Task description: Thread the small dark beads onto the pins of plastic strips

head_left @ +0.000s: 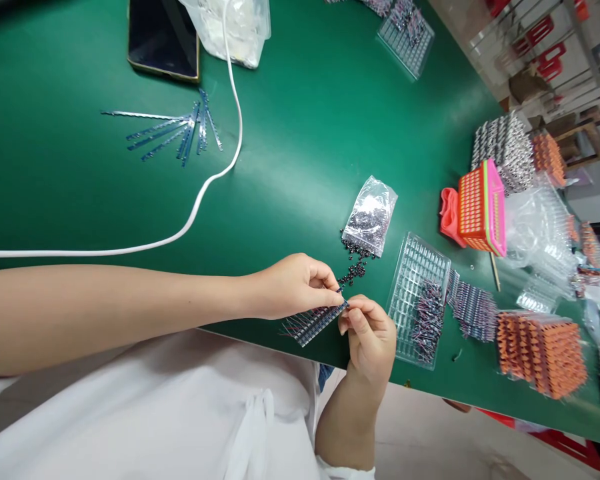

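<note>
While the left hand (293,287) pinches a flat, dark, ribbed panel with reddish threads (316,325), the right hand (373,337) clamps its right corner, seemingly needing fine fingertip control.

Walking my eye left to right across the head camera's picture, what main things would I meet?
Dark phone → clear container → held dark strips → bag of beads → nearer gridded tray → orange basket → orange stack.

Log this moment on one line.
left hand: fingertips at dark strips' end | right hand: fingertips at same end | dark beads: loose beside clear bag
</note>
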A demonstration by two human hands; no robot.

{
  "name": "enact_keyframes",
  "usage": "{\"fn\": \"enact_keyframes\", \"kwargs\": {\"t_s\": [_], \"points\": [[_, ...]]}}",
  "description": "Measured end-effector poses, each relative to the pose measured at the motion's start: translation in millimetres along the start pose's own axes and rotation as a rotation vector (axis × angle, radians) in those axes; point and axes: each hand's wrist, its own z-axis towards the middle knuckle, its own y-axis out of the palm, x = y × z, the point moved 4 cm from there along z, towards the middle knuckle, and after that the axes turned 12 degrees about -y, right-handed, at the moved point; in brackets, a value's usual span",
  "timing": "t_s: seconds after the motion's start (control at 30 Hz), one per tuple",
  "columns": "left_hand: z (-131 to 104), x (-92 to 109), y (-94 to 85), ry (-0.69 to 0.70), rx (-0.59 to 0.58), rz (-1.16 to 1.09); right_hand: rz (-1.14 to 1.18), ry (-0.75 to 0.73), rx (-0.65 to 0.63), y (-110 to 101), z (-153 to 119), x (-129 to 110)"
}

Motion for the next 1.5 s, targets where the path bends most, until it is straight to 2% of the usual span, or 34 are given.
{"fn": "enact_keyframes", "kwargs": {"t_s": [0.1,0.37,0.67,0.83,1.2,1.5], "points": [[-0.5,-0.6,0.6,0.009,0.01,0.028,0.01,-0.013,-0.004,0.3,-0.4,0.2],[-1.0,-3.0,3.2,0.057,0.013,0.13,-0.136,-0.013,0.005,0.8,-1.1,-1.2],[2.0,-7.7,5.6,0.056,-0.041,0.054,-0.153,-0.059,0.04,1.0,-2.3,-3.1],[3.4,-5.9,5.1,0.033,-0.096,-0.078,-0.081,-0.118,0.001,2.5,-3.2,-6.4],[3.2,-7.2,8.8,-0.215,-0.325,-0.543,-0.128,-0.156,-0.007,2.3,-3.3,-7.0],[4.9,-7.1,7.9,-0.214,-0.419,-0.677,-0.121,-0.148,-0.045,2.0,-4.1,-4.1]]}}
